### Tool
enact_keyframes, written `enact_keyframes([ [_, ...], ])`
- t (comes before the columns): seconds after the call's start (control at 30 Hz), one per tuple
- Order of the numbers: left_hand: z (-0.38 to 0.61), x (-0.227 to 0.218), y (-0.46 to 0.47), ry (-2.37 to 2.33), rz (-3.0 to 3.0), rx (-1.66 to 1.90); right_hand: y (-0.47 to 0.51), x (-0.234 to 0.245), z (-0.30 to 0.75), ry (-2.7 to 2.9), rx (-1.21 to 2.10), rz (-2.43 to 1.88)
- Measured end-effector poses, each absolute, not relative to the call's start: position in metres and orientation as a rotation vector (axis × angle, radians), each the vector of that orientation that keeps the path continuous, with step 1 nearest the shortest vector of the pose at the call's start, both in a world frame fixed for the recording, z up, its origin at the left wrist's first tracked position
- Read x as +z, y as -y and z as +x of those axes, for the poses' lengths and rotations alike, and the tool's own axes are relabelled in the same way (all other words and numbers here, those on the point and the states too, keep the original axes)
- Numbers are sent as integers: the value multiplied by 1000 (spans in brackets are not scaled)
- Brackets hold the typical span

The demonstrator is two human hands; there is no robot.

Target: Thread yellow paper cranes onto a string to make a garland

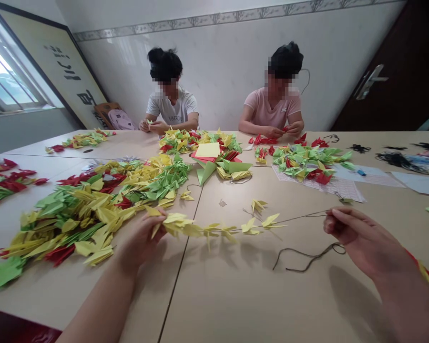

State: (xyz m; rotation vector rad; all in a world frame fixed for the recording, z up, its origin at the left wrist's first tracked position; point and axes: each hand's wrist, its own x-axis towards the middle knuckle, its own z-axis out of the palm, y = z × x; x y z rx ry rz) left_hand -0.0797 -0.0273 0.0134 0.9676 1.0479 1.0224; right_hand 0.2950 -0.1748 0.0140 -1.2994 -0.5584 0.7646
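Note:
Several folded yellow paper pieces [178,225] hang on a dark string [296,218] stretched between my hands above the table. My left hand [142,238] is closed around the yellow paper pieces at the string's left end. At the other end, my right hand [357,240] pinches the string between thumb and fingers. One loose yellow paper piece [258,205] lies just beyond the string. A slack dark cord [303,262] curls on the table below, left of my right hand.
A large heap of yellow, green and red folded paper [89,209] covers the left side. Flat coloured paper squares [208,150] sit mid-table. Two people [171,107] work across the table [236,286]. Dark cords [402,162] and printed sheets [343,186] lie at the right.

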Motion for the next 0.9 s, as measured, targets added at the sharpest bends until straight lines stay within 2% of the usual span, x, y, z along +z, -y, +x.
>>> enact_keyframes([
  [0.1, -72, 6, 28, -1246, 1242, 768, 174, 15, 301, 432, 690, -1290],
  [0.2, -70, 2, 28, -1327, 1538, 698, 177, 16, 308, 484, 589, -1406],
  [0.4, -70, 5, 27, -1425, 1687, 794, 186, 21, 319, 608, 312, -1850],
  [0.6, -68, 10, 27, -1427, 1658, 823, 191, 32, 323, 436, 166, -1733],
  [0.77, -67, 10, 26, -1505, 1840, 701, 178, 15, 298, 975, 308, -1903],
  [0.9, -74, -1, 20, -1546, 2089, 765, 166, 8, 271, 1524, 407, -1867],
])
